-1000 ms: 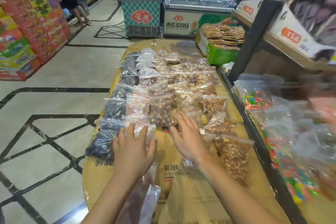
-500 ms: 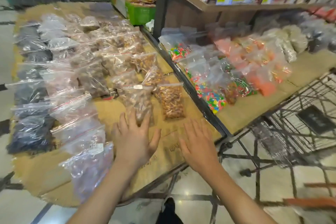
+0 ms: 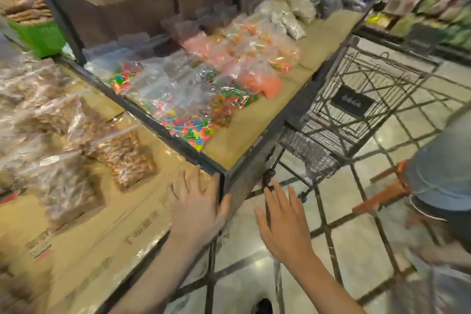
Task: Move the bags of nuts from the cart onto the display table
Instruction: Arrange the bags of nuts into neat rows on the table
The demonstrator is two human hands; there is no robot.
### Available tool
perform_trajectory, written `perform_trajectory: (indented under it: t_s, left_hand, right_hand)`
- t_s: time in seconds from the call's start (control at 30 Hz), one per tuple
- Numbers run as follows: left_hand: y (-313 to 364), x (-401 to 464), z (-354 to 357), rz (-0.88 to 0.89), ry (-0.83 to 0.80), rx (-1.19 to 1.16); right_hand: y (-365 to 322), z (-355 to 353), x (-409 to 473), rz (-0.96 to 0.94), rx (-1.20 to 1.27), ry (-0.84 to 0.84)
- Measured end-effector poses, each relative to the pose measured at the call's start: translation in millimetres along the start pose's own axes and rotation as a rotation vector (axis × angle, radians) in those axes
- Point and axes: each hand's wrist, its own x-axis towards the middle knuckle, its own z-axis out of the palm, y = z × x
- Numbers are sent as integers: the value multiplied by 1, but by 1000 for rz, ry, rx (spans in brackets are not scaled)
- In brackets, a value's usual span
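Observation:
Clear bags of nuts [image 3: 119, 153] lie in rows on the cardboard-covered display table [image 3: 102, 234] at the left. My left hand [image 3: 197, 208] hovers with spread fingers over the table's near right corner and holds nothing. My right hand [image 3: 283, 224] is spread in the air over the floor, just right of that corner, also empty. A wire shopping cart [image 3: 356, 109] stands at the right behind the neighbouring table; I cannot tell what lies in it.
A second table [image 3: 254, 132] holds bags of colourful candy [image 3: 188, 122] and orange sweets. Shelves of packaged goods run along the back. Another person [image 3: 443, 166] in a blue top stands at the right edge beside an orange bar. Tiled floor lies below.
My view has swung right from the nut bags toward the cart. Both hands left the bags and moved right, now at the table's corner and over the floor.

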Motion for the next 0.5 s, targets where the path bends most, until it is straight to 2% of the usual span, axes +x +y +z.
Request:
perform_trajectory:
  t_s: [0.23,0.5]
  left_hand:
    - [127,68,29,136,-51,59]
    - [212,148,55,244,-119,27]
  right_hand:
    - [116,-20,16,80,-36,-28]
    - [204,-31,70,190,-4,53]
